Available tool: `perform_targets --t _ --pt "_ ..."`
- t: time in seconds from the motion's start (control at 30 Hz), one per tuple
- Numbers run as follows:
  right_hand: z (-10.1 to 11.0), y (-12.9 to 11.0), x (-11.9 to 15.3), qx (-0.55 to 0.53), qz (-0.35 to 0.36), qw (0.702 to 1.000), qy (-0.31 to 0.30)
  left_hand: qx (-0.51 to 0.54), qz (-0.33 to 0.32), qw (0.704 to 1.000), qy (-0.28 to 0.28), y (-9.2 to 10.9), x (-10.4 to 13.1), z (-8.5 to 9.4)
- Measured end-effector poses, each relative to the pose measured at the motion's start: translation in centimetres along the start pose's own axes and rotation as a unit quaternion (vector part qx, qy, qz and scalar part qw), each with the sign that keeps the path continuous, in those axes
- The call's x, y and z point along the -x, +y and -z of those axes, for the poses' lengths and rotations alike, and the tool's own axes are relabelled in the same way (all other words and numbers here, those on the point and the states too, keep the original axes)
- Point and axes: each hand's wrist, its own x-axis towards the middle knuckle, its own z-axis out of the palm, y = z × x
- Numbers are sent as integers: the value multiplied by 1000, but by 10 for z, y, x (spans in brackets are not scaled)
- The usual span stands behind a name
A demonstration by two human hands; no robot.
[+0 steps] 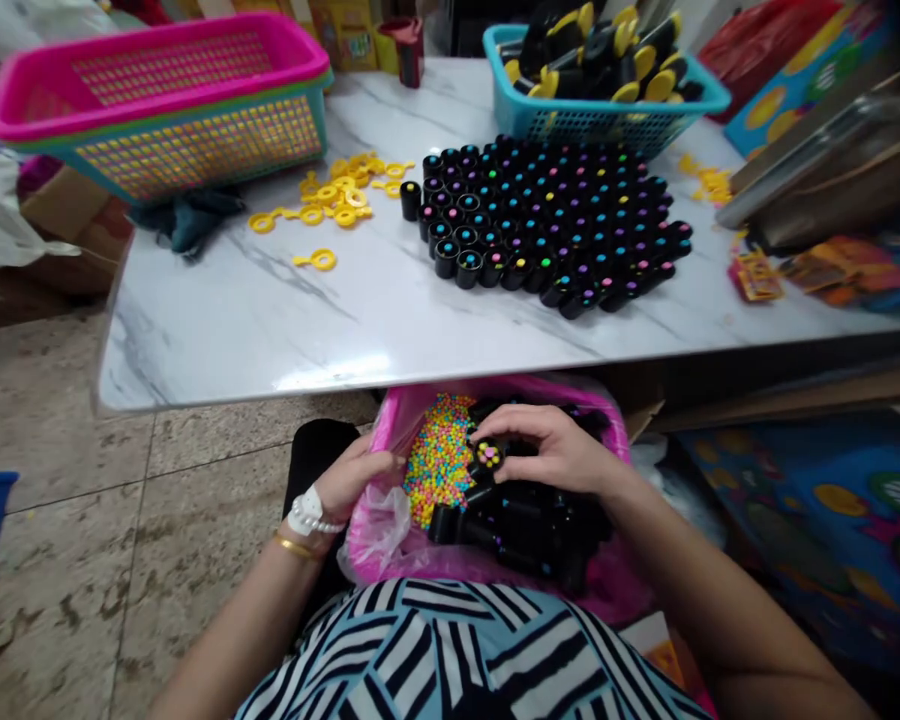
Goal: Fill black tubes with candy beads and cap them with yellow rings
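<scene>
On my lap sits a pink basket (621, 432) lined with clear plastic. Small colourful beads (439, 460) fill its left side, and black cylinders (529, 535) lie on the right. My right hand (544, 448) holds a black cylinder (489, 455) by its sides, with yellow and pink beads showing in its open top. My left hand (352, 478) grips the basket's left rim and its plastic liner. Many upright black tubes (540, 225), each with coloured bits inside, stand packed together on the white marbled table (330, 330).
Yellow ring pieces (337, 195) lie on the table beside a dark cloth (187, 220). Stacked baskets (202, 150) stand at back left. A blue basket (600, 125) holds black-and-yellow parts. Orange packets (754, 272) and a metal object (810, 160) are at right.
</scene>
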Motion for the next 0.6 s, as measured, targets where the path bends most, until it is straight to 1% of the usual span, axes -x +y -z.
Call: perform_targets --t 0.1,0.2,0.27,0.33,0.4,0.47,0.53,0.57,0.6 --pt "-2 3 -1 -13 1 1000 23 3 -13 1000 12 5 1 -7" --pt "-14 4 -15 -30 30 998 45 6 -21 999 23 13 1 -17" --pt "-20 -4 -26 -50 59 995 56 7 -25 999 22 16 1 -20" --pt "-18 -17 -31 -54 96 992 64 10 -31 999 19 16 3 -19" --pt "-5 -31 -27 -24 117 989 86 5 -34 999 22 13 5 -14" --pt "19 -41 -12 36 105 985 134 -11 -34 999 33 10 4 -7" --pt "50 -42 10 111 66 968 216 -45 -44 997 42 8 1 -1" --pt "66 -38 22 149 43 950 272 -74 -57 995 39 9 -1 1" --pt "81 -32 33 188 13 924 334 -110 -74 991 30 10 -3 3"
